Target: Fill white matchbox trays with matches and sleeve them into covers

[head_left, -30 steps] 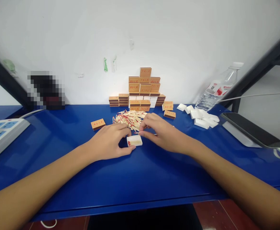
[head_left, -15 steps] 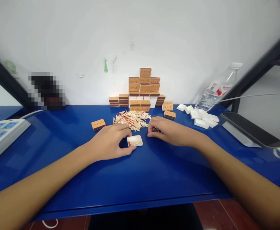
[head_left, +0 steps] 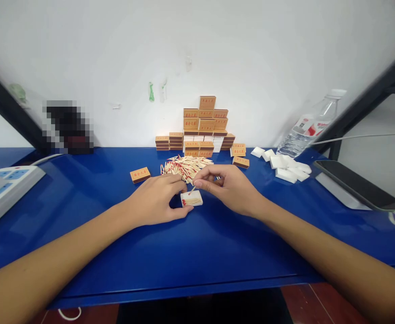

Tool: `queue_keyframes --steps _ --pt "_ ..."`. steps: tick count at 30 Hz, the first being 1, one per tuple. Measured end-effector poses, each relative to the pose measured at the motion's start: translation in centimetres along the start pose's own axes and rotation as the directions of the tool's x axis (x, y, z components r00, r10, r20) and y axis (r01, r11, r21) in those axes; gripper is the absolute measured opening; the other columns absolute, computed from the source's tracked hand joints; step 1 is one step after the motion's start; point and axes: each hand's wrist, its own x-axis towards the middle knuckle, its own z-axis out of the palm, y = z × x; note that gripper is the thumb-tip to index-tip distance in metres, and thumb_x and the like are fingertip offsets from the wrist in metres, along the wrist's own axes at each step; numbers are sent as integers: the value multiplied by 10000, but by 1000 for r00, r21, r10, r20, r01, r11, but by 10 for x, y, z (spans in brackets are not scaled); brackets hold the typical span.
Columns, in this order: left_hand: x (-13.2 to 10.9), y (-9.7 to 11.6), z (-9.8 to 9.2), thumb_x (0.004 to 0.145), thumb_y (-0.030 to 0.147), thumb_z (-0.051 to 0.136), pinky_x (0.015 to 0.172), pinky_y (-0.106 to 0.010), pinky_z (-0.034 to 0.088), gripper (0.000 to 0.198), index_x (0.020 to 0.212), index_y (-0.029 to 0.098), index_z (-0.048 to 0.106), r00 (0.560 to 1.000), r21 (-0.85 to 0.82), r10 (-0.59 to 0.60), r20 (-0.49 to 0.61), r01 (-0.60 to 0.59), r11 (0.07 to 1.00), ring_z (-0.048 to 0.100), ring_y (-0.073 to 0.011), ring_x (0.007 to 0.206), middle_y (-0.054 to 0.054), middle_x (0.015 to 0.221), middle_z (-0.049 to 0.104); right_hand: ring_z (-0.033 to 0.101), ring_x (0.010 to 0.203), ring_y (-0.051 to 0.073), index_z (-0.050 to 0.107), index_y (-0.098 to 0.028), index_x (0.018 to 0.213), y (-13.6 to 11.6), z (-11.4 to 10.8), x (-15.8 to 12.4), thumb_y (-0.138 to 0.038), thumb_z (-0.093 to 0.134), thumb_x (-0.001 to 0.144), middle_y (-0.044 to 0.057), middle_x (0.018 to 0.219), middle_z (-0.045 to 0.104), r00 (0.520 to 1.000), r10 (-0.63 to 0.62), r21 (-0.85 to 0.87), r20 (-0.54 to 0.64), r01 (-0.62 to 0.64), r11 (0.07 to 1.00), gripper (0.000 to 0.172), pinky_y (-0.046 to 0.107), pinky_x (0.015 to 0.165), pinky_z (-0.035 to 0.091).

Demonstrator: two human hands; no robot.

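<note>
A small white matchbox tray (head_left: pixel 198 194) lies on the blue table, with several red-headed matches along its near side. My left hand (head_left: pixel 162 198) grips the tray's left end between thumb and fingers. Over the tray's far edge, my right hand (head_left: pixel 226 185) pinches a single match (head_left: pixel 192 190), its red head tilted down into the tray. Behind both hands spreads a heap of loose matches (head_left: pixel 180 165), partly covered by the right hand. An orange matchbox (head_left: pixel 140 174) rests just beyond the left hand.
Stacked matchboxes (head_left: pixel 205 121) stand against the wall. Several white trays (head_left: pixel 287 168) lie at the right, near a tilted water bottle (head_left: pixel 305 128) and a phone (head_left: pixel 359 184) on a support. A power strip (head_left: pixel 11 189) sits at the left.
My right hand has moved left from beside the heap to above the tray, and a match now shows in its pinch. My left hand keeps its hold on the tray.
</note>
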Motion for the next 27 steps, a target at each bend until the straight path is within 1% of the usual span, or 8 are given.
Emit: queue_keyframes --steps 3,6,8,10,12,16,21,27 --pt "0 0 0 930 455 695 672 -330 459 272 950 184 687 1000 -7 -10 14 10 1000 645 -209 817 -38 907 684 544 700 150 771 -207 882 1 0 0 -455 733 932 15 804 710 998 40 -11 53 -39 999 256 304 653 421" --pt "1 0 1 936 463 688 686 -335 463 276 936 187 686 1000 -7 -16 19 17 1000 644 -211 826 -39 907 686 460 636 136 795 -221 884 4 -15 3 -479 702 948 -4 731 657 996 12 -181 87 4 983 281 305 618 359" --pt "1 0 1 944 465 682 706 -340 468 278 938 187 688 1000 -4 -8 21 8 1000 646 -212 842 -36 907 685 488 656 144 793 -217 898 7 -30 6 -446 661 971 14 776 684 1000 -2 -315 -14 -3 949 274 317 628 360" --pt "1 0 0 952 471 673 718 -344 471 287 933 185 688 1000 -2 3 26 -3 1000 645 -213 852 -35 902 682 537 670 160 775 -203 879 12 -45 10 -403 637 971 31 784 708 988 45 -450 -151 -109 886 260 331 634 371" --pt "1 0 0 958 476 665 720 -344 471 296 930 183 687 999 1 6 32 -6 1000 644 -212 853 -37 904 679 588 699 182 746 -201 799 17 -55 13 -405 649 950 48 780 723 971 131 -560 -200 -223 798 272 344 641 386" --pt "1 0 0 960 481 660 725 -348 476 302 944 181 692 999 9 -3 39 3 1000 644 -214 858 -42 921 682 650 740 213 704 -212 751 27 -55 14 -513 706 890 69 819 748 949 270 -659 -165 -309 685 331 354 643 421" --pt "1 1 0 958 484 659 729 -354 485 306 932 181 694 999 10 -1 35 1 1000 648 -218 862 -48 930 691 642 718 228 686 -218 754 25 -49 10 -563 694 871 83 813 736 941 297 -748 -163 -314 585 364 355 607 406" --pt "0 2 0 958 489 661 724 -353 488 309 954 184 706 1000 16 1 29 -2 1000 653 -220 858 -55 933 698 671 771 242 728 -217 744 19 -50 6 -293 692 845 86 858 756 938 345 -761 -46 -256 595 131 355 663 444"
